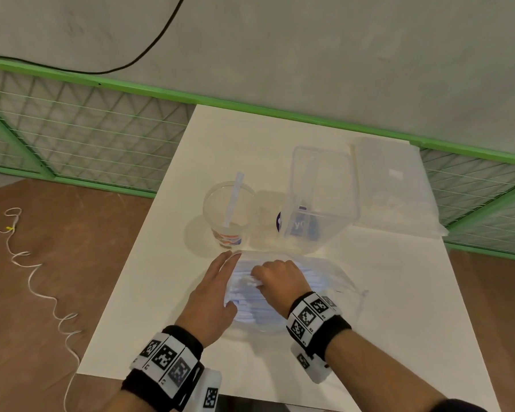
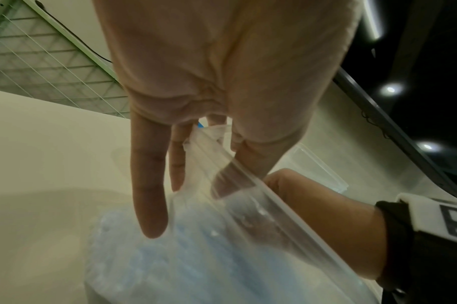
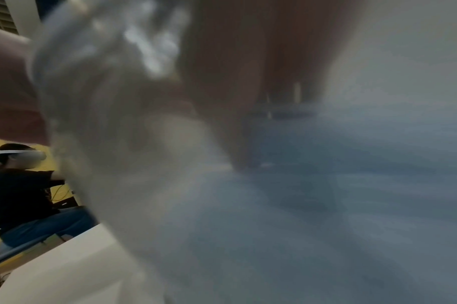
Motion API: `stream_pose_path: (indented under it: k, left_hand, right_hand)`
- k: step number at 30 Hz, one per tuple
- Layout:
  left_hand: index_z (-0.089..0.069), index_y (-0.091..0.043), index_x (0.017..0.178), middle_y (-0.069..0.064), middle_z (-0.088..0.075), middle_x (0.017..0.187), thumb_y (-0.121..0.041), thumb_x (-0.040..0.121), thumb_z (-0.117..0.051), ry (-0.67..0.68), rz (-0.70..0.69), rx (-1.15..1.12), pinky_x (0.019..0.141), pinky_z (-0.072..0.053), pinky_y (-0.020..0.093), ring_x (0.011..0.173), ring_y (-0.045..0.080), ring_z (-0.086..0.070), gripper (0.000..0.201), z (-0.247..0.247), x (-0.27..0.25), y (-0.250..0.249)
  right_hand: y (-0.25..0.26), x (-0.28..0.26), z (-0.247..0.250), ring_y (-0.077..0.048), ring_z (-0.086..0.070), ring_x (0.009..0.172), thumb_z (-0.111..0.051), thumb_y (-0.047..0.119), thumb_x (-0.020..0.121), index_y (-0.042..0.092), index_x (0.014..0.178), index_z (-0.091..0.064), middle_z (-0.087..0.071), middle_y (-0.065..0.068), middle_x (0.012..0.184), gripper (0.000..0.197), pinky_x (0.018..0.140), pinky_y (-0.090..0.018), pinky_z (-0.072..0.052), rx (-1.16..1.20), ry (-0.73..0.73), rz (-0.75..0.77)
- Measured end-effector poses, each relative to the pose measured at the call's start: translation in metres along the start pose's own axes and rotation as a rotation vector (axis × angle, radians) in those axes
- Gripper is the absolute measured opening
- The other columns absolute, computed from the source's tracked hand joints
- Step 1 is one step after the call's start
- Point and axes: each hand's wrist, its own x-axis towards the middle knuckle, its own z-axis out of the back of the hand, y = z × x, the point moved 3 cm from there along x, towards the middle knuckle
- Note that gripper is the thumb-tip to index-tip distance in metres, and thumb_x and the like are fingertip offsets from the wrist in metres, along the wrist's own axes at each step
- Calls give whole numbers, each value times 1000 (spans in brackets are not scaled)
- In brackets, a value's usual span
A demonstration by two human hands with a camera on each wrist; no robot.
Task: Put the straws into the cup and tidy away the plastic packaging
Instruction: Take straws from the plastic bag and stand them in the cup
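Observation:
A clear cup [image 1: 229,209] stands on the white table [image 1: 399,322] with one wrapped straw [image 1: 234,197] leaning in it. In front of it lies a clear bag of wrapped straws [image 1: 309,281], its mouth towards the left. My left hand [image 1: 217,281] holds the bag's mouth [image 2: 209,133], thumb inside and straight fingers [image 2: 149,185] outside. My right hand [image 1: 277,275] reaches into the bag with curled fingers and grips some wrapped straws [image 1: 254,281]. The right wrist view is blurred and shows only bag plastic [image 3: 105,102] and pale blue straws [image 3: 326,205].
A tall clear container [image 1: 321,197] with a blue-labelled item inside stands right of the cup. A flat clear plastic bag [image 1: 393,185] lies at the back right. A green wire fence [image 1: 87,129] runs behind the table. A white cord [image 1: 33,278] lies on the floor.

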Motion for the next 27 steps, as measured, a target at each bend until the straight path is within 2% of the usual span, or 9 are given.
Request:
stream_pose_path:
  k: [3,6,13,16,18,20,23,25,27]
  left_hand:
    - [-15,-35,155,-17,-9,162,1,85,-57,4,2,10,114,-36,33,145,5,-24,89,0,1,2]
    - [-14,-35,155,-17,-9,162,1,84,-58,6,7,8,114,-37,33,145,6,-26,91,1,1,5]
    - [-7,-32,156,-15,-6,163,0,86,-58,25,39,-10,113,-37,32,141,18,-36,93,-1,0,2]
    - [-6,-32,156,-15,-6,163,0,86,-59,25,51,-5,112,-38,32,139,20,-40,93,0,-1,1]
    - [-6,-31,156,-15,-6,163,0,86,-59,31,65,-14,112,-38,33,139,20,-40,93,0,0,1]
    - [-6,-31,156,-15,-6,163,0,86,-59,37,78,-15,113,-37,34,139,21,-40,93,0,1,1]
    - [-5,-32,156,-16,-5,163,-1,86,-59,44,87,-12,113,-38,36,139,21,-41,94,0,2,2]
    - [-6,-34,156,-18,-5,162,-2,84,-60,46,87,-23,112,-39,37,138,21,-42,96,0,3,2]
    - [-5,-35,156,-19,-6,162,-1,84,-61,48,86,-25,109,-42,35,136,21,-44,97,0,3,2]
  right_hand:
    - [-2,-5,2,-31,-56,101,-53,7,90,12,120,-55,-60,-8,110,30,83,-37,-37,41,-9,5]
    - [-3,-11,9,-30,-56,101,-55,16,90,11,122,-50,-56,-8,114,32,82,-37,-42,137,-30,-24]
    - [-14,-25,20,-29,-62,87,-51,39,94,23,112,-50,-68,-1,95,24,66,-31,-38,130,-65,-111]
    - [-20,-36,30,-28,-61,75,-41,53,97,25,91,-55,-64,1,77,32,60,-31,-38,141,-165,-136]
    - [-25,-46,43,-27,-58,62,-35,57,94,25,72,-44,-51,6,60,40,54,-30,-36,261,-306,-122]
    - [-36,-55,58,-22,-54,53,-37,55,94,26,64,-34,-41,8,50,42,50,-32,-37,379,-423,-132]
    - [-51,-66,82,-14,-65,55,-49,53,97,18,63,-50,-58,1,53,48,58,-33,-52,649,-534,-213]
    - [-56,-74,102,-6,-68,57,-57,43,94,13,67,-61,-68,-4,60,41,60,-22,-52,830,-600,-289]
    - [-57,-81,120,-11,-70,59,-61,34,94,11,66,-63,-68,-6,60,36,60,-23,-53,986,-694,-308]
